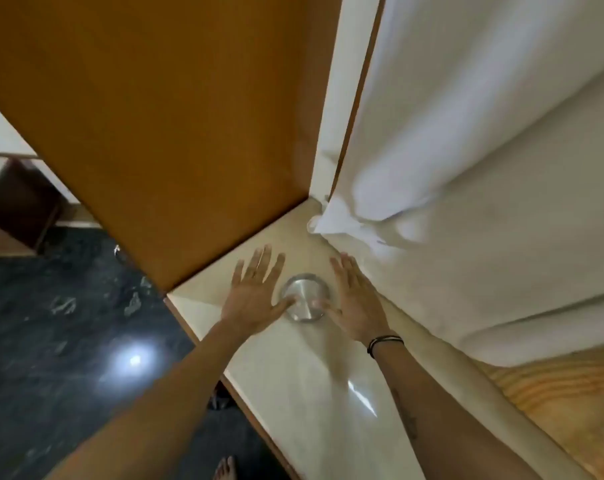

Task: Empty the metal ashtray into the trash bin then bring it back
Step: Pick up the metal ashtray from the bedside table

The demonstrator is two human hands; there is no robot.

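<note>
A round metal ashtray [305,295] sits on a glossy cream tabletop [304,382] near its far corner. My left hand [255,292] lies flat just left of it, fingers spread, thumb touching the ashtray's near-left rim. On the other side my right hand [354,299] is spread the same way, its thumb resting on the near-right rim. Neither hand grips the ashtray. The inside of the ashtray looks bare and shiny. No trash bin shows in this view.
An orange-brown wooden panel [176,126] rises behind the table. White bedding [484,168] hangs against the right side, with a wooden bed edge [563,393] below it. Dark marble floor [51,341] lies to the left, with a dark wooden piece of furniture [23,202] beyond.
</note>
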